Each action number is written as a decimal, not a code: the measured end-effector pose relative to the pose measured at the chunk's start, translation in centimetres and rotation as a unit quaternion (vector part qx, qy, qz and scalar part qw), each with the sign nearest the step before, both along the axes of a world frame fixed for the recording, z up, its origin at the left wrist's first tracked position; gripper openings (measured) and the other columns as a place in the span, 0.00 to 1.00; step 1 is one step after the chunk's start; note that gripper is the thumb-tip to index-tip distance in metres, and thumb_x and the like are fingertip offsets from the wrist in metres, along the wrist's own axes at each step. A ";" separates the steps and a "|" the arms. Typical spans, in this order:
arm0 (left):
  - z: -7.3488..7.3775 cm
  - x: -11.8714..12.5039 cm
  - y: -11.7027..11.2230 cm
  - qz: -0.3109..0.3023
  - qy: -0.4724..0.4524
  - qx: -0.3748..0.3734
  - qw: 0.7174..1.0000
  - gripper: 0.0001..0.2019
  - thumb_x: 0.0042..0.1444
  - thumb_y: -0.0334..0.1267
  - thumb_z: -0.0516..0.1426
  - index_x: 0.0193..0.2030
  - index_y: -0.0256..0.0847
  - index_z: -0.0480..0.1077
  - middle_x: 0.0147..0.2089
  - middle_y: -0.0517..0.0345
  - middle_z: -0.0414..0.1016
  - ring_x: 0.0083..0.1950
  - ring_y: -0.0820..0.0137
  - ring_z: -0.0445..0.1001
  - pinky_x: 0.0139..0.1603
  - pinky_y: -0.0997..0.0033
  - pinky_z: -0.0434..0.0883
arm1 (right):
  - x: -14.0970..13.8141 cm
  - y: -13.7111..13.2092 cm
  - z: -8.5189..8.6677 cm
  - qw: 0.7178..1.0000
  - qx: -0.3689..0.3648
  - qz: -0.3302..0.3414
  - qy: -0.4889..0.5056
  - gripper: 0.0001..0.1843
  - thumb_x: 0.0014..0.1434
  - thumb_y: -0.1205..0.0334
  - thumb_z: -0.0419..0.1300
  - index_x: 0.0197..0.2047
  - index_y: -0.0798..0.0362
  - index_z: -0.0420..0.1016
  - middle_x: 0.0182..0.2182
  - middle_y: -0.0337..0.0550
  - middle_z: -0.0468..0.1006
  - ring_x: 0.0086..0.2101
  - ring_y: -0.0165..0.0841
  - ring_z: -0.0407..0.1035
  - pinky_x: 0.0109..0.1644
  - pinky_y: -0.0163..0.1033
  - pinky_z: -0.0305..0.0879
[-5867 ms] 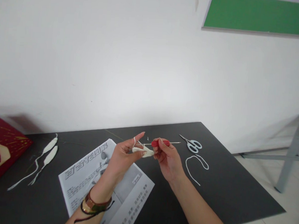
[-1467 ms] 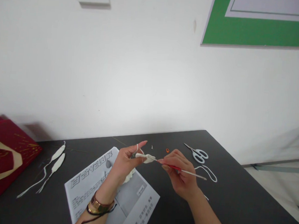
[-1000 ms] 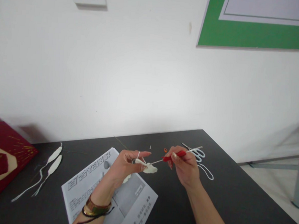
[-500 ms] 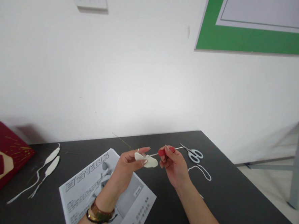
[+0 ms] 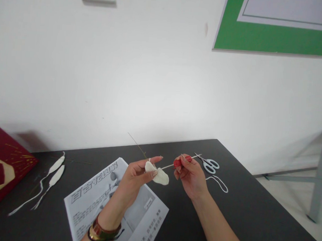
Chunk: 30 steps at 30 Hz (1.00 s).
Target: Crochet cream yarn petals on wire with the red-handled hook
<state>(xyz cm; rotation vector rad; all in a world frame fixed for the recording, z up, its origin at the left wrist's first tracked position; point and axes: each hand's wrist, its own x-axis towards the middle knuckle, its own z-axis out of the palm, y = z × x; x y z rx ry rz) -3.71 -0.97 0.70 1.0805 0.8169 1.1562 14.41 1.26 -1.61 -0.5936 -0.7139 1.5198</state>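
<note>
My left hand (image 5: 137, 175) pinches a small white crocheted piece (image 5: 157, 175) between thumb and fingers, with white yarn looped over the raised index finger. My right hand (image 5: 189, 175) grips a crochet hook (image 5: 181, 161) by its red handle, and the thin metal tip points left into the white piece. Both hands hover above a dark table (image 5: 253, 209), over a printed instruction sheet (image 5: 112, 208).
Scissors with pale handles (image 5: 209, 163) and a loop of white yarn (image 5: 218, 182) lie right of my hands. Two finished white leaf-shaped pieces (image 5: 54, 170) lie at the left. A dark red box (image 5: 0, 165) sits at the left edge. A white wall stands behind.
My right hand has turned the hook from pointing right-down to pointing left into the white piece. The crocheted piece has tilted slightly. Both hands stay over the sheet.
</note>
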 end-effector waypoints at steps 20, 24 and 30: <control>0.4 -0.4 -0.1 -0.024 0.021 -0.001 0.999 0.18 0.49 0.35 0.62 0.48 0.40 0.74 0.32 0.56 0.76 0.32 0.72 0.69 0.37 0.73 0.64 | 0.2 -0.2 0.3 1.000 0.012 -0.008 -0.017 0.09 0.50 0.60 0.66 0.26 0.57 0.75 0.19 0.36 0.73 0.17 0.23 0.61 0.16 0.29 0.63; 0.3 -0.4 0.0 -0.025 0.024 0.002 0.999 0.17 0.49 0.35 0.62 0.47 0.39 0.75 0.32 0.56 0.76 0.33 0.72 0.69 0.39 0.72 0.64 | 0.1 -0.2 0.2 1.000 0.011 -0.009 -0.019 0.08 0.50 0.61 0.66 0.26 0.57 0.75 0.22 0.38 0.75 0.17 0.23 0.61 0.16 0.29 0.63; 0.2 -0.1 0.3 -0.024 0.044 0.004 0.999 0.18 0.50 0.37 0.62 0.50 0.42 0.73 0.33 0.57 0.76 0.34 0.72 0.69 0.40 0.73 0.63 | -0.3 -0.1 0.1 1.000 -0.014 0.000 -0.020 0.09 0.50 0.60 0.66 0.27 0.58 0.76 0.17 0.37 0.71 0.17 0.22 0.60 0.16 0.28 0.61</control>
